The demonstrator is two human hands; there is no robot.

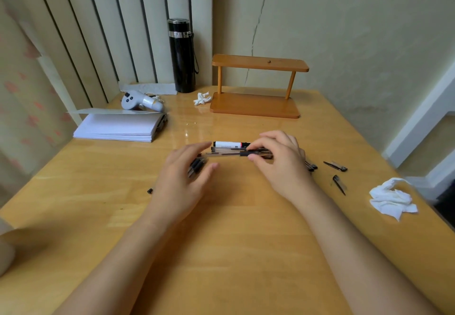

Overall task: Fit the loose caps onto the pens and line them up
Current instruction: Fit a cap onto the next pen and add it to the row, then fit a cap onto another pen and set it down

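A white marker (230, 144) with black ends lies by black caps (336, 166) on honey-coloured wood table (221, 253).

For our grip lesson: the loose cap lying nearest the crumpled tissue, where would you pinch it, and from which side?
Pinch the cap across its thicker far end, coming from above. It lies flat on the table, tapering toward the near tip, clear of the tissue and the right hand, so its long sides are free.

Glossy wooden table (221, 253), matt paper stack (118, 127), crumpled tissue (391, 199)

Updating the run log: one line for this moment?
left hand: over pens | right hand: gripping pen | marker: behind | caps: loose, right
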